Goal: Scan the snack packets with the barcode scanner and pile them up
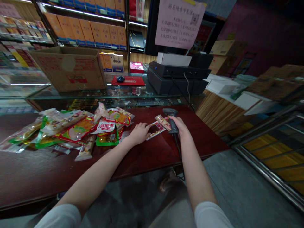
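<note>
My right hand (180,126) is wrapped around the grip of a dark barcode scanner (174,126), its head pointing up and away from me over the dark red table. Just left of it lies a wrapped snack bar (162,122), partly over the end of a flat snack packet (155,130) with red and white print. My left hand (140,133) lies palm down with its fingers stretched out, the fingertips at the left edge of that packet. Beside my left hand a heap of packaged snacks (78,126) spreads to the left, with a green-edged packet (107,138) nearest.
A glass counter (95,94) runs behind the table, bearing a cardboard box (71,71), a mouse (120,79) on a red mat (133,81), and a black cash drawer (177,81). The scanner's cable (178,148) hangs over the front edge. Metal railing (268,177) stands right.
</note>
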The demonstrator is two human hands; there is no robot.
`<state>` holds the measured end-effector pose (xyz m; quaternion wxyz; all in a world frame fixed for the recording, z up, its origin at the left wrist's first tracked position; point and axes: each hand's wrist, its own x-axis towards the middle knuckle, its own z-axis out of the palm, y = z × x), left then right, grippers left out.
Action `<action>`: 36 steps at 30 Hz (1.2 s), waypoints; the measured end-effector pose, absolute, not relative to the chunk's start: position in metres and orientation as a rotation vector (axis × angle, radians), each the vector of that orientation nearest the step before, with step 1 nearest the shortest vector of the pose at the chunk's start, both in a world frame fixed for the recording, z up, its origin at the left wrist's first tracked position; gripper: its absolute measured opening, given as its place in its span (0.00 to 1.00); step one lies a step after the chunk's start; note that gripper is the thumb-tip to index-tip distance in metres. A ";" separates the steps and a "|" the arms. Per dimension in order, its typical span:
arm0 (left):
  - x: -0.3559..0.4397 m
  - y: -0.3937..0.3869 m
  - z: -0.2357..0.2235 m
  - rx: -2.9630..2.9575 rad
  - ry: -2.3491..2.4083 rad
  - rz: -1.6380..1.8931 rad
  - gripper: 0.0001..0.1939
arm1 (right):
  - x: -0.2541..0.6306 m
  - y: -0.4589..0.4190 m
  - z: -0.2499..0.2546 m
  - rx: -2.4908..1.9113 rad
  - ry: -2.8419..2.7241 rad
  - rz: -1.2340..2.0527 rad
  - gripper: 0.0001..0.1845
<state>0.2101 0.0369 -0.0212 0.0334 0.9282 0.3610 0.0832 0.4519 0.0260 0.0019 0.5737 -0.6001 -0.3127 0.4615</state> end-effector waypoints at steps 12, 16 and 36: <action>0.208 0.050 -0.015 2.812 1.495 0.284 0.23 | 0.446 0.031 -0.002 -1.282 -0.625 1.082 0.07; 0.207 0.056 -0.014 2.565 1.445 0.514 0.15 | 0.441 0.030 0.001 -1.271 -0.600 1.124 0.08; 0.191 0.077 -0.008 0.761 0.623 1.153 0.23 | 0.440 0.018 0.007 -1.183 -0.963 1.166 0.15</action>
